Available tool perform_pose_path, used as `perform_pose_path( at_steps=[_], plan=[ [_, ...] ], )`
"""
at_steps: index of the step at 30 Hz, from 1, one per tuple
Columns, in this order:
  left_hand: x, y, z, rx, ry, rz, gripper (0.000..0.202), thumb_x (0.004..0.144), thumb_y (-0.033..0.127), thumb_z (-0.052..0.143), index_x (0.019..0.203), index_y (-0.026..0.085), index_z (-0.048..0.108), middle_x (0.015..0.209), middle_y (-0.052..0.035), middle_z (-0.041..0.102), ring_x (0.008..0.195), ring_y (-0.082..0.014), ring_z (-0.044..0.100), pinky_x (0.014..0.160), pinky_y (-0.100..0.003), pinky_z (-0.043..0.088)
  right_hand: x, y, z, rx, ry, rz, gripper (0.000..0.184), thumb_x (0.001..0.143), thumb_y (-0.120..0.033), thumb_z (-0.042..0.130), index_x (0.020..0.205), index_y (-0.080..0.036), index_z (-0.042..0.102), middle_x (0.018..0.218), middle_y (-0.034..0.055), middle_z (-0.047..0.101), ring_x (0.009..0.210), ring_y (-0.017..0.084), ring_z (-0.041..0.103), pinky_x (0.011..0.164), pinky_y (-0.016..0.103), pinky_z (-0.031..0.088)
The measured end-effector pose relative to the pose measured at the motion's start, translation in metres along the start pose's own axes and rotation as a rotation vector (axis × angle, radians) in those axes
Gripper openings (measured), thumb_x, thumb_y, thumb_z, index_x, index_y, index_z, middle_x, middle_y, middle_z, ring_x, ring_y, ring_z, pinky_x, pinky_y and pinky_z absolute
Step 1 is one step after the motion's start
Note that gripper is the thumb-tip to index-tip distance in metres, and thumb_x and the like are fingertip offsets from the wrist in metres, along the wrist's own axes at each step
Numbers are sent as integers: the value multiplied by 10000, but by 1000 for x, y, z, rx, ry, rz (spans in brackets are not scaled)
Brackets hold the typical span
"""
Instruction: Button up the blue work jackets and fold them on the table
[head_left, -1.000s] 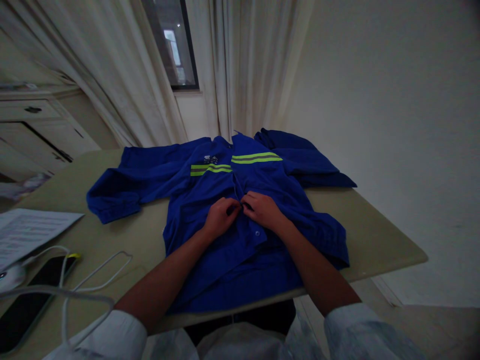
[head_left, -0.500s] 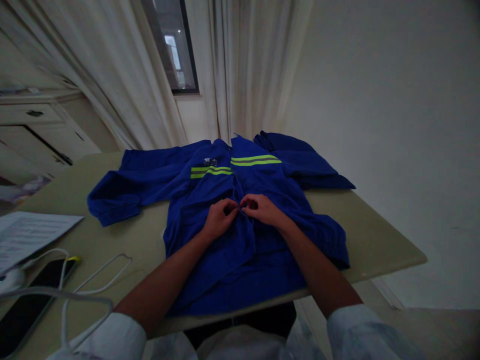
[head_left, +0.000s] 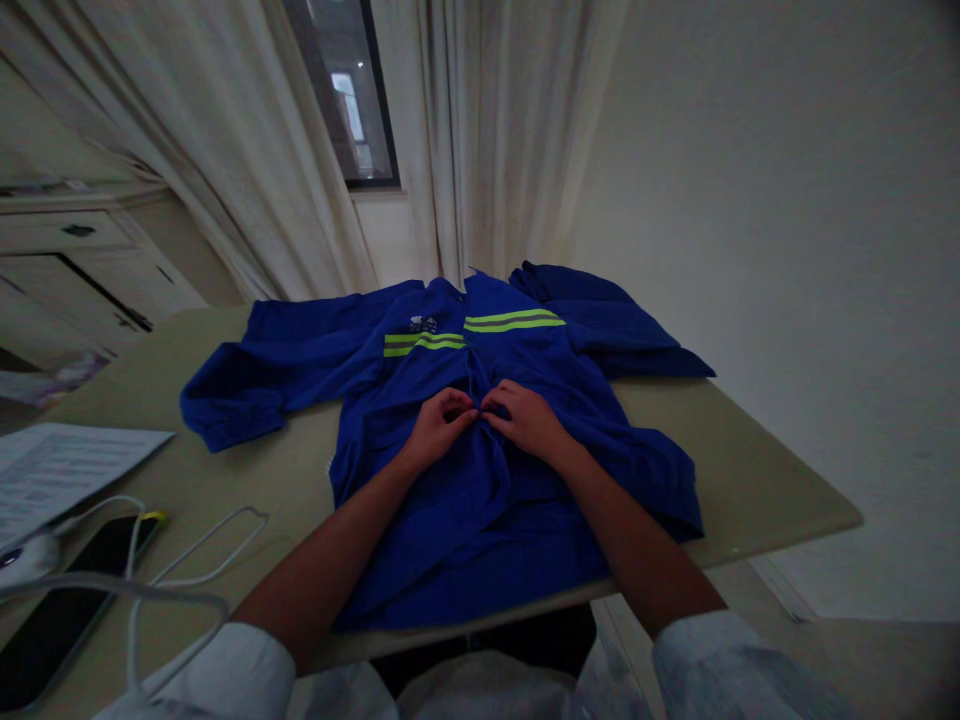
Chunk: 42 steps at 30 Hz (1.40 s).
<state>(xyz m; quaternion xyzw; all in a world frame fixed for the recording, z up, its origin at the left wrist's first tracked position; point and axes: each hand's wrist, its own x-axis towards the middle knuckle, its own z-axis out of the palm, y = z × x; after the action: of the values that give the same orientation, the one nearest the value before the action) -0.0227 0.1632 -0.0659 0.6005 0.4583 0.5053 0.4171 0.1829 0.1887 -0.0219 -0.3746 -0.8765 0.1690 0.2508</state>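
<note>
A blue work jacket (head_left: 420,490) with yellow-green reflective stripes lies spread front-up on a pale table (head_left: 742,470). Its sleeves reach out to the left and to the far right. My left hand (head_left: 435,428) and my right hand (head_left: 527,418) meet at the jacket's front opening, just below the stripes. Both hands have their fingers curled and pinch the two front edges of the cloth together. What lies between the fingertips is too small to make out.
At the table's left end lie a sheet of printed paper (head_left: 56,470), a dark phone (head_left: 67,610) and a white cable (head_left: 180,560). Pale curtains (head_left: 480,130) and a dark window (head_left: 345,90) stand behind the table. A cabinet with drawers (head_left: 75,270) is at the left.
Both hands have crept slightly up the front opening. The lower front flap has folded over, hiding the button that showed by my right wrist.
</note>
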Motion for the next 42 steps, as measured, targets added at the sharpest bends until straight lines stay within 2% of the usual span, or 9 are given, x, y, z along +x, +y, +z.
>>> perform_pose_path(
  at_steps=[7,14,21,26,30,34,38,40,42],
  plan=[
    [2,4,-2,-31,-6,-32,412,771,503,819,853,196,557,732,28,628,640,-111,576,615,-234,435,-3,0,2,-65,34,-83,97,972,-190,661,1043,-226,716,1082,43,650,953,166,635,814,265,463],
    [2,6,-3,-100,2,-71,386,754,447,834,905,189,590,827,11,659,751,-130,626,737,-263,489,-5,5,-2,-171,-22,-247,188,1059,-231,523,1092,-196,704,1119,85,637,907,172,621,775,269,464],
    [2,10,-4,-187,-14,-103,442,718,453,870,870,196,545,784,36,619,714,-109,592,708,-244,457,-5,4,1,-114,-9,-211,136,1032,-281,597,1093,-216,700,1098,72,659,936,172,638,815,264,478],
    [5,11,-5,-277,21,-180,484,666,445,892,876,209,525,732,64,580,663,-92,554,673,-226,430,-5,-1,4,-136,-29,-253,263,1092,-277,459,1065,-219,714,1057,82,666,921,171,626,826,275,461],
    [5,10,-7,-292,16,-205,491,642,430,898,881,213,528,750,58,591,679,-99,571,679,-230,437,-1,2,8,123,-2,-154,110,1009,-300,620,1023,-221,696,975,46,652,824,154,605,767,271,468],
    [6,10,-7,-261,26,-194,482,637,428,900,865,209,536,736,60,572,659,-96,551,654,-228,427,3,5,17,423,5,96,178,868,-294,744,977,-207,632,784,-33,574,656,127,536,619,245,426],
    [6,6,-7,-197,-23,-159,458,688,434,876,870,207,522,703,63,564,618,-91,521,611,-223,398,2,1,25,385,22,142,244,815,-203,718,1037,-204,617,810,-45,557,655,115,514,630,244,416],
    [4,3,-5,-122,-57,-97,422,735,434,849,913,205,543,701,61,566,598,-93,512,592,-225,390,0,1,25,324,41,102,328,817,-165,699,1135,-205,633,898,-21,573,690,114,521,672,252,431],
    [1,2,-3,-20,-64,-2,395,774,416,824,987,203,570,780,30,626,664,-116,578,640,-243,438,-1,6,23,319,-6,83,402,820,-187,726,1213,-204,644,952,0,585,730,122,539,700,261,447]
  ],
)
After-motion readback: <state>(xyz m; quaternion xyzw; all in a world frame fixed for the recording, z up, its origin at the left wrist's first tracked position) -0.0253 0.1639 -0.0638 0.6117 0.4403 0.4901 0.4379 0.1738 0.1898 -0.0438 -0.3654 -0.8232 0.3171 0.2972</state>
